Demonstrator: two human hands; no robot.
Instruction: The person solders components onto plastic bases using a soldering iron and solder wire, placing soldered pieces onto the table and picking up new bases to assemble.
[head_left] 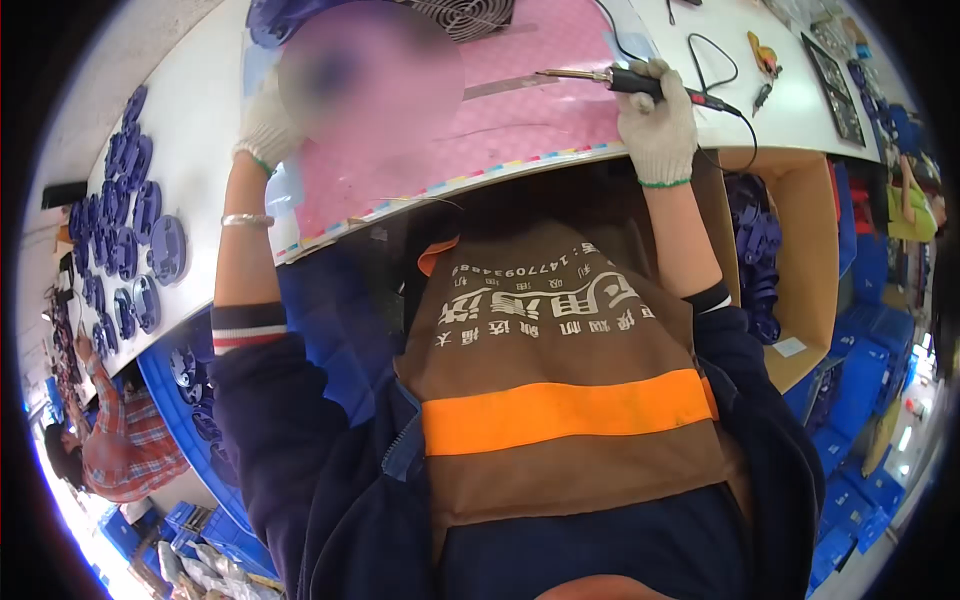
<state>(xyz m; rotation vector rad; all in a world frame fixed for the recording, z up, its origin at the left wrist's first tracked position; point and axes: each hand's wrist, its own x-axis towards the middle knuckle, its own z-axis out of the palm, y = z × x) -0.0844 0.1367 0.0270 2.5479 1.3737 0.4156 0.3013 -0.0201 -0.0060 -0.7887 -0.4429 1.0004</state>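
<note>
My right hand (pixel 657 120), in a white knit glove, is closed around the black handle of a soldering iron (pixel 632 82). The iron's metal tip points left over the pink mat (pixel 530 125). My left hand (pixel 268 122), also gloved, is at the mat's left side. A round blurred patch covers its fingers and whatever is beside them, so its grip cannot be seen. A dark blue plastic part (pixel 270 22) lies beyond it at the top edge. A round fan grille (pixel 468 14) stands at the back of the mat.
Several dark blue plastic parts (pixel 168 248) lie on the white table at left. A cardboard box (pixel 800 215) at right holds similar parts, as does a blue bin (pixel 165 385) at lower left. The iron's cord (pixel 752 140) loops at right. A co-worker in plaid (pixel 130 440) is far left.
</note>
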